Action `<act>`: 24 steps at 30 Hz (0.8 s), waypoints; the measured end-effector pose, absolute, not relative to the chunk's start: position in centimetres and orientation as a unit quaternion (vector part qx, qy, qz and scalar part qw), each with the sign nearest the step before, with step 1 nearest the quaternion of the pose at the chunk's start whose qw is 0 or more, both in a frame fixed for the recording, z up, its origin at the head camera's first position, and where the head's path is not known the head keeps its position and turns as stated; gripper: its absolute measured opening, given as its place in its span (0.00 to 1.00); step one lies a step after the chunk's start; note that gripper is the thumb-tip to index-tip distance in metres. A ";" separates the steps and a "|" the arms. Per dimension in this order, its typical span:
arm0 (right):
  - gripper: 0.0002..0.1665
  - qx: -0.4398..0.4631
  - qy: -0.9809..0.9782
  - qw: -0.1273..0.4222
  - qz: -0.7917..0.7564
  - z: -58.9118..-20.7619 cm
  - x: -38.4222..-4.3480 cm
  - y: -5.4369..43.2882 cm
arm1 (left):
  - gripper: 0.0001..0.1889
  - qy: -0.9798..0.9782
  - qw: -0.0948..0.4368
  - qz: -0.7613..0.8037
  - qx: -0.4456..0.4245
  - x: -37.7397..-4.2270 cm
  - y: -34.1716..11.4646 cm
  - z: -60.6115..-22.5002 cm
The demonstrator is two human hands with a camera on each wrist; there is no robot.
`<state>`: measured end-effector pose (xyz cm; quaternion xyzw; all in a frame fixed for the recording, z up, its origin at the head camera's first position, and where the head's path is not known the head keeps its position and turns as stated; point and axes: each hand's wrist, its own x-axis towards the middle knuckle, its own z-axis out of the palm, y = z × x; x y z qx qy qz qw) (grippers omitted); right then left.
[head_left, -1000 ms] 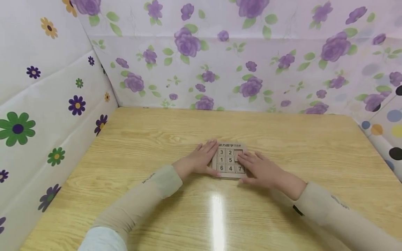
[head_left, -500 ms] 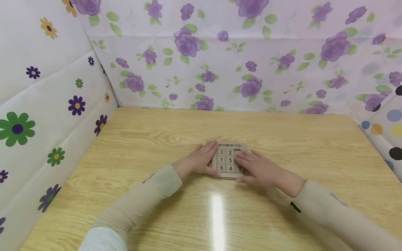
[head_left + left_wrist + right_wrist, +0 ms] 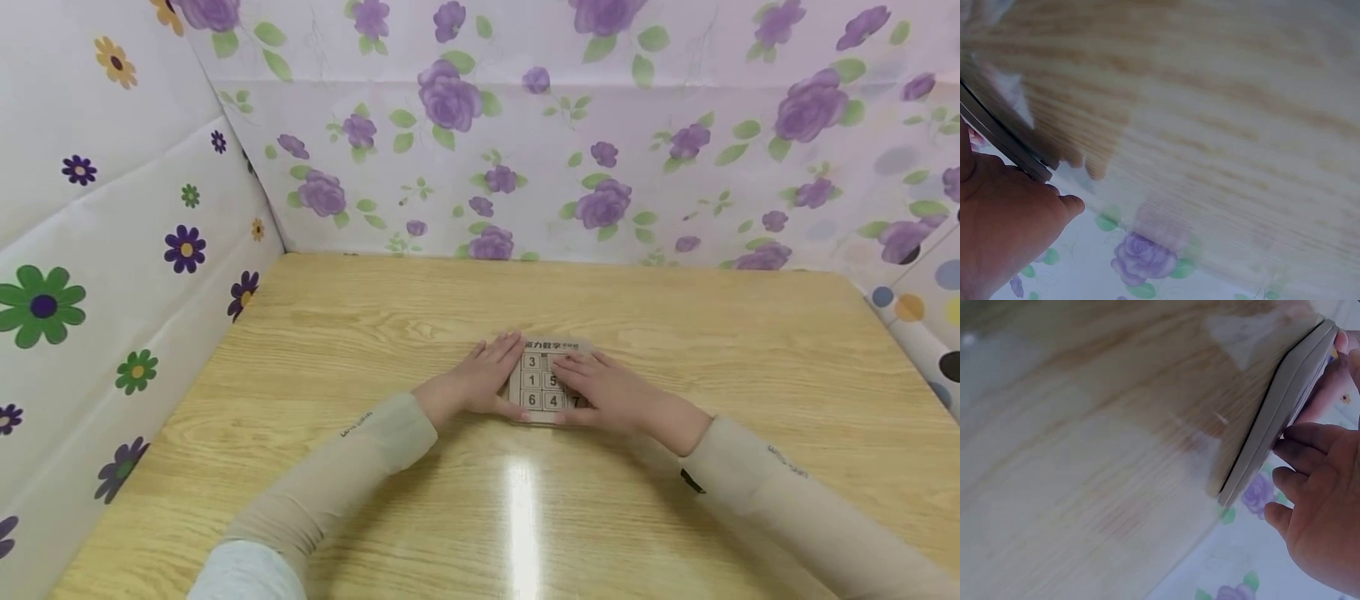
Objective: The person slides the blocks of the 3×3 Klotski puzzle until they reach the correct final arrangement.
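Note:
A wooden sliding number puzzle (image 3: pixel 532 381) lies flat on the table, with 3, 1, 6, 5, 4 and part of 7 showing. My left hand (image 3: pixel 483 379) rests along its left edge, fingers straight toward the far corner, thumb at the near corner. Over the right part of the board lies my right hand (image 3: pixel 611 392). Its straight fingertips touch the tiles near the top middle, and its thumb is at the near edge. The right-hand tiles are mostly hidden under this hand. In the right wrist view the puzzle's side edge (image 3: pixel 1272 419) stands out beside the fingers.
Around the puzzle spreads the wood-grain table (image 3: pixel 375 308), with a bright light streak near its front. A purple-flowered sheet (image 3: pixel 525 125) hangs at the back, and a flower-print sheet (image 3: pixel 150 292) at the left. A dotted sheet (image 3: pixel 930 292) borders the right side.
My right hand has moved left across the board, its fingertips shifting from the right column toward the top middle. The 2 no longer shows there; a dark gap does. My left hand stays put.

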<state>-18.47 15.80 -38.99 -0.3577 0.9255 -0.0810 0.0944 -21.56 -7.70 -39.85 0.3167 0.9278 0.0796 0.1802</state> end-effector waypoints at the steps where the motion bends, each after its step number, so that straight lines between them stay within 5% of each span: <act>1: 0.46 -0.355 0.927 0.094 -0.081 -39.0 -18.5 16.0 | 0.61 0.928 0.180 0.080 0.316 -21.6 -7.7 -39.9; 24: 0.46 -0.391 0.913 0.090 -0.077 -38.5 -19.2 14.0 | 0.61 0.929 0.186 0.070 0.312 -21.9 -7.6 -40.1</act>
